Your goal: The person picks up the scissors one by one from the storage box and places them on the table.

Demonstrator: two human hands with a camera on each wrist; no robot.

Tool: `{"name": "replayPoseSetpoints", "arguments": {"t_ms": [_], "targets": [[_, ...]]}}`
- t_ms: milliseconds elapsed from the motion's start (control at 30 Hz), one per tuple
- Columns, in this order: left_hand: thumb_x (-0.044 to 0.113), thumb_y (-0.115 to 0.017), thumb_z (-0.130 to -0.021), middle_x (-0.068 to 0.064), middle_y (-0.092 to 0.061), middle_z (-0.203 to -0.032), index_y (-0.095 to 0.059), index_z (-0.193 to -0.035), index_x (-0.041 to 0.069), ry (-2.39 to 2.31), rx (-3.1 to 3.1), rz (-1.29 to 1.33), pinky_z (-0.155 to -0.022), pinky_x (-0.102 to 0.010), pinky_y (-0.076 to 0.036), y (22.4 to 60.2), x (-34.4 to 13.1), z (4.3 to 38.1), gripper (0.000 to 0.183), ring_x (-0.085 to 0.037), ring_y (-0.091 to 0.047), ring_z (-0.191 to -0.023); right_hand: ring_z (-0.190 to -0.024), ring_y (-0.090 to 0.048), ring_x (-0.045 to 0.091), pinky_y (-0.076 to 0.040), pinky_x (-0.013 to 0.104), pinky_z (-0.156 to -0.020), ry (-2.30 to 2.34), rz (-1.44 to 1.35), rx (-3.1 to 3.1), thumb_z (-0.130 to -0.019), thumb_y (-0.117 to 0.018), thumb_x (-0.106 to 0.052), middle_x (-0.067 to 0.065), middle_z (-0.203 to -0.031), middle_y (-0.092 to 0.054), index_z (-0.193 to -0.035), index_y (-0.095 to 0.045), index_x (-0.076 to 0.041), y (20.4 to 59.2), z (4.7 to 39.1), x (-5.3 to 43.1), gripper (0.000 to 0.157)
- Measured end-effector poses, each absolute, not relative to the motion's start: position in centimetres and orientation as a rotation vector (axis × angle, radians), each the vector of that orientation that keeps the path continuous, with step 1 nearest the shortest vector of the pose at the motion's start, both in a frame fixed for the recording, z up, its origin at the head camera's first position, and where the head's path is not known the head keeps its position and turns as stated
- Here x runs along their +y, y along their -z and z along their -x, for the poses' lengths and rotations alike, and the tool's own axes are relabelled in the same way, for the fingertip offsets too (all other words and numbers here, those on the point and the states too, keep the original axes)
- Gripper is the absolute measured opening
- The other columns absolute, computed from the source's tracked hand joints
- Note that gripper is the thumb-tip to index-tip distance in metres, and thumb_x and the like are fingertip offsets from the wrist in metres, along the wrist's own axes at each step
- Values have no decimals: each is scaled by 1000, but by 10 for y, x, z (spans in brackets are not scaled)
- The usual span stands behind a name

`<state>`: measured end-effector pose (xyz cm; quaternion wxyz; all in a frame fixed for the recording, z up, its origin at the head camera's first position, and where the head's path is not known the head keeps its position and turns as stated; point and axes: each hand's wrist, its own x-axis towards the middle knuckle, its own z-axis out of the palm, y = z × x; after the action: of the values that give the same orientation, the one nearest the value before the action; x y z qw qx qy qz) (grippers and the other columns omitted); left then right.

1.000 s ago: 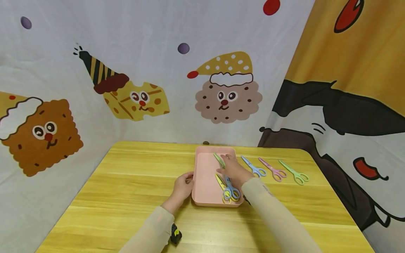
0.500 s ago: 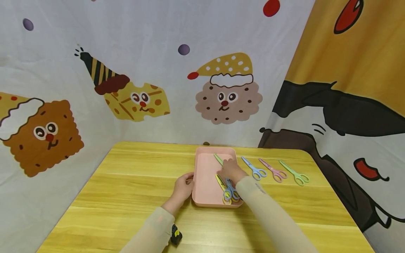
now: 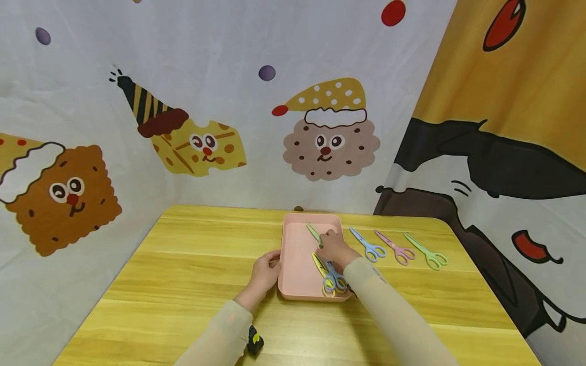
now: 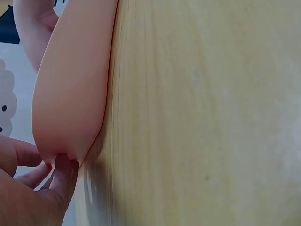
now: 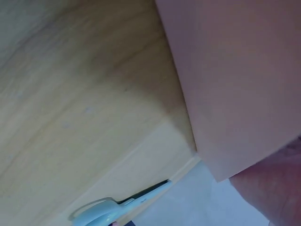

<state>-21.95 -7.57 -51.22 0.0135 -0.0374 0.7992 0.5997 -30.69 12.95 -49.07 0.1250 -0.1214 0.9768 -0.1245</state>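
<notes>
A pink tray (image 3: 299, 295) stands on the table in the head view. At its left side my left hand (image 3: 265, 272) grips the wall; in the left wrist view the fingers (image 4: 62, 179) and thumb pinch the tray's edge. Inside the tray my right hand (image 3: 336, 249) holds green scissors (image 3: 313, 234), whose handles its fingers hide. Just below that hand, blue scissors (image 3: 333, 279) lie partly over yellow scissors (image 3: 318, 263). The right wrist view shows the tray's outer wall (image 5: 235, 84) and only a part of the right hand.
To the right of the tray, blue scissors (image 3: 368, 245), pink scissors (image 3: 396, 248) and green scissors (image 3: 428, 252) lie in a row on the wooden table (image 3: 192, 254). A printed cloth (image 3: 256, 188) hangs behind the table.
My right hand lowered into the tray and took hold of the green scissors, whose tip has shifted slightly left. The left hand has stayed at the tray's side.
</notes>
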Motion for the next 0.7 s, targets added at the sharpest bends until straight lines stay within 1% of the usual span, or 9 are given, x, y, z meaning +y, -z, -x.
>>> {"name": "replayPoseSetpoints", "arguments": {"t_ms": [100, 200, 300, 400, 500, 633, 700], "targets": [[-3, -52, -89, -23, -61, -119, -55, -126, -8, -1871, 2492, 108, -85, -35, -56, 514, -76, 220, 37, -32, -62, -106, -123, -41, 37, -34, 50, -106, 381, 411, 2836, -89, -63, -29, 20, -133, -45, -138, -46, -3, 492, 307, 132, 58], [-3, -52, -89, -23, -61, -119, -55, -126, -8, -1871, 2490, 107, -86, -35, -56, 514, -76, 220, 37, -32, -62, -106, -120, -40, 36, -36, 49, -103, 396, 416, 2822, -89, -63, -31, 16, -132, -44, -142, -44, -11, 494, 307, 133, 60], [-2, -52, -89, -23, -61, -119, -55, -126, -8, -1877, 2483, 113, -86, -35, -56, 514, -75, 220, 37, -32, -62, -107, -116, -40, 34, -37, 47, -100, 400, 411, 2817, -89, -63, -31, 14, -129, -44, -143, -43, -15, 495, 306, 133, 59], [-1, -52, -90, -23, -60, -119, -55, -126, -7, -1881, 2476, 118, -86, -34, -56, 513, -75, 220, 37, -32, -61, -107, -114, -39, 33, -38, 46, -99, 433, 390, 2818, -88, -65, -30, 14, -128, -43, -142, -44, -15, 495, 305, 133, 61], [-1, -52, -90, -22, -60, -120, -55, -127, -7, -1878, 2475, 128, -85, -34, -56, 512, -75, 219, 37, -32, -61, -107, -116, -39, 32, -40, 45, -100, 480, 367, 2822, -85, -68, -28, 15, -129, -43, -141, -45, -11, 493, 305, 133, 63], [-1, -52, -90, -22, -60, -121, -55, -127, -6, -1875, 2480, 133, -85, -34, -56, 512, -74, 220, 37, -32, -61, -107, -120, -38, 31, -40, 43, -104, 611, 285, 2786, -83, -69, -23, 16, -134, -40, -140, -45, -6, 488, 303, 133, 64], [-1, -52, -90, -22, -60, -121, -55, -127, -6, -1875, 2478, 135, -86, -34, -56, 512, -74, 220, 37, -32, -61, -108, -120, -38, 29, -39, 43, -105, 673, 243, 2758, -82, -70, -20, 16, -135, -39, -139, -46, -5, 486, 301, 134, 63]]}}
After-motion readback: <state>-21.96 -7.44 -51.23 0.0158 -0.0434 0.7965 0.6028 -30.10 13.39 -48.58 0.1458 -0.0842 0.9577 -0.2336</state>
